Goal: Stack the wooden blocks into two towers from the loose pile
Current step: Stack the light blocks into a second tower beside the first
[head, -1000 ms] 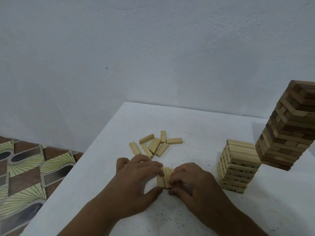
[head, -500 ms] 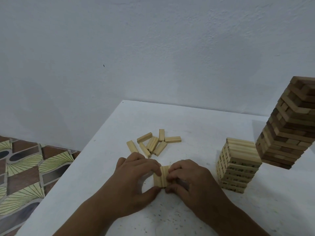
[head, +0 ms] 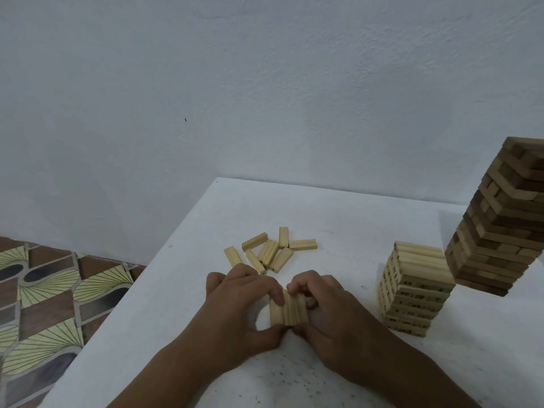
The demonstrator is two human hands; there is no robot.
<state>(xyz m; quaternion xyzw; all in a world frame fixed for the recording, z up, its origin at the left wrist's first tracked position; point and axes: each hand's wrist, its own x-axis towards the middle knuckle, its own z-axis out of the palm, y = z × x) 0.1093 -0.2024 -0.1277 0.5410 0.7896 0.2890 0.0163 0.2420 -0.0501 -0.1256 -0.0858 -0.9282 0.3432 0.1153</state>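
Two hands, left hand [head: 238, 307] and right hand [head: 329, 310], fingers pinching seemingly three side-by-side blocks [head: 290, 309]

**Blocks gathered, two towers up**

I see a small row of pale blocks [head: 289, 311] lying side by side on the white table, pinched between my left hand [head: 235, 313] and right hand [head: 329, 313]. Just beyond lies the loose pile [head: 269, 251], pale blocks scattered flat at mixed angles. To the right stands a short pale tower [head: 415, 290]; beside it, a taller dark tower [head: 500, 219], slightly twisted.
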